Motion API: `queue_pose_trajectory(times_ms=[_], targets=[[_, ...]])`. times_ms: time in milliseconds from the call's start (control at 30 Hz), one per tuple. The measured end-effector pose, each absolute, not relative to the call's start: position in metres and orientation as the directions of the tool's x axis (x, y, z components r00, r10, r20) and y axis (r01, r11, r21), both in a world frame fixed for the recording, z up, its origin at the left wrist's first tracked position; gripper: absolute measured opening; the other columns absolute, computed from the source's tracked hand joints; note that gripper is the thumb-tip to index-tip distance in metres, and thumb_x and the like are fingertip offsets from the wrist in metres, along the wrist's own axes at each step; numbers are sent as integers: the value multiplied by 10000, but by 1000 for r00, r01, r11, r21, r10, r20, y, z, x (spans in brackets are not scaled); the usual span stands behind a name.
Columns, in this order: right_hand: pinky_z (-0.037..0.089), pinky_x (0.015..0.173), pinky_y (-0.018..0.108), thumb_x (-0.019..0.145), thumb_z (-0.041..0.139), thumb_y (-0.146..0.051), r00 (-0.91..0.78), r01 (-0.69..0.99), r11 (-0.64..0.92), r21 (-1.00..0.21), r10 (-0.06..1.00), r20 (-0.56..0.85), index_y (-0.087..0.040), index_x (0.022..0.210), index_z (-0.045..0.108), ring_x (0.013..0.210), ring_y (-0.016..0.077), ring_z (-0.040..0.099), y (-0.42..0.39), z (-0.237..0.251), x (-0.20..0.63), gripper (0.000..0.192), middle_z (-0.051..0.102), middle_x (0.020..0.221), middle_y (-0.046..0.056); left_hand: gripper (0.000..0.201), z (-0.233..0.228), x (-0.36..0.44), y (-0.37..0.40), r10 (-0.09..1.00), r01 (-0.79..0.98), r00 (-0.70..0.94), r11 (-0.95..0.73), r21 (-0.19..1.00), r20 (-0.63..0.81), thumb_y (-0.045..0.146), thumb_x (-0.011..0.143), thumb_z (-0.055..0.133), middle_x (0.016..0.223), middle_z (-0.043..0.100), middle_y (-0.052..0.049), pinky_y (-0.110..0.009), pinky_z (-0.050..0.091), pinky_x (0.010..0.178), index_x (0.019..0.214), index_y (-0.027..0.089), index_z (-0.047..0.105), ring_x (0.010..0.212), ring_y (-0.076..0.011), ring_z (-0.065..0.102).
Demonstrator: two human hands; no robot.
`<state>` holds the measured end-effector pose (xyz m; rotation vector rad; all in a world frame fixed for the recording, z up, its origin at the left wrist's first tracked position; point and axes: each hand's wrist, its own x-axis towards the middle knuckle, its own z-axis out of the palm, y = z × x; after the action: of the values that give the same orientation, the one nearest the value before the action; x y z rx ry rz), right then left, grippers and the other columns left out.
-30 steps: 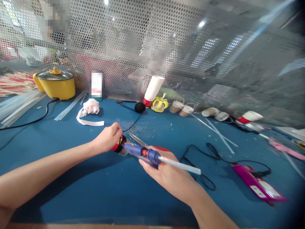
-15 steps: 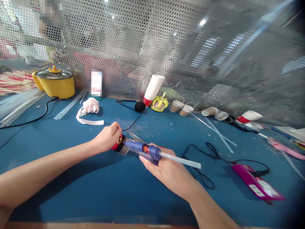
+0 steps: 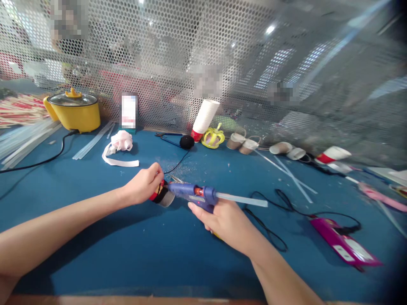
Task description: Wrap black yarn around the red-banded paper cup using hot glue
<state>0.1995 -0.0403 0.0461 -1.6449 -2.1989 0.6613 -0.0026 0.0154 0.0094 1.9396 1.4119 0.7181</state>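
My left hand [image 3: 148,183] is closed around a small red and black paper cup [image 3: 163,195], which lies tilted with its pale end toward me. In my right hand [image 3: 229,220] is a blue hot glue gun [image 3: 192,192], gripped by the handle. Its tip meets the upper side of the cup, though the exact contact is hidden. A long clear glue stick [image 3: 244,199] sticks out of its back end. Behind the gun a pointed metal blade [image 3: 177,179] shows, and a bit of yellow [image 3: 217,235] peeks out under my right hand; whether they belong together I cannot tell.
A yellow electric pot [image 3: 79,114], a phone [image 3: 129,111] and a crumpled white ribbon [image 3: 121,142] stand at the back left. Stacked paper cups [image 3: 206,116] and a yellow pumpkin-shaped frame [image 3: 213,137] are behind. A purple power strip [image 3: 341,241] with black cord lies right.
The glue gun's back end has swung up and slightly right, so the gun and its stick lie more level. My right hand has shifted with it; my left hand and the cup barely moved.
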Motion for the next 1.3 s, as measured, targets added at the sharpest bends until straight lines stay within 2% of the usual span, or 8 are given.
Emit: queue_pose_trajectory(times_ms=[167,633,967,1167,1300], targets=[[409,467,224,812,470,-362,-277,767,168,-619,957,-84,-196,539,463,390,112,512,-36,46,200,320,498,400,-39,165,7,-4,16,951,603,299,-254,756,81,297,861,316,613,479,27,-244,339,541,730,210,365,555,-123,441],[395,452,221,812,474,-344,-308,763,179,-622,945,-105,-196,563,474,386,109,504,-41,50,199,290,505,402,-42,169,9,-3,15,953,615,292,-255,747,85,292,860,323,582,459,35,-238,330,524,719,209,364,536,-121,439],[405,476,225,814,470,-342,-303,791,202,-577,949,-83,-192,619,515,425,121,525,-46,52,198,250,506,417,-40,154,8,-2,16,955,630,284,-257,733,90,292,859,327,611,488,21,-244,353,545,741,209,382,563,-134,465],[427,518,232,803,483,-352,-337,798,250,-549,940,-61,-190,671,553,484,128,555,-45,51,198,220,574,536,-20,149,9,-2,15,954,628,285,-263,733,98,285,857,326,618,492,18,-250,354,564,739,210,378,576,-135,465],[429,519,238,813,463,-373,-308,820,243,-519,950,-42,-190,700,575,493,144,559,-46,50,198,243,541,475,-25,156,10,-2,15,957,630,274,-250,735,90,287,853,325,602,486,20,-244,348,547,729,209,377,559,-131,460]])
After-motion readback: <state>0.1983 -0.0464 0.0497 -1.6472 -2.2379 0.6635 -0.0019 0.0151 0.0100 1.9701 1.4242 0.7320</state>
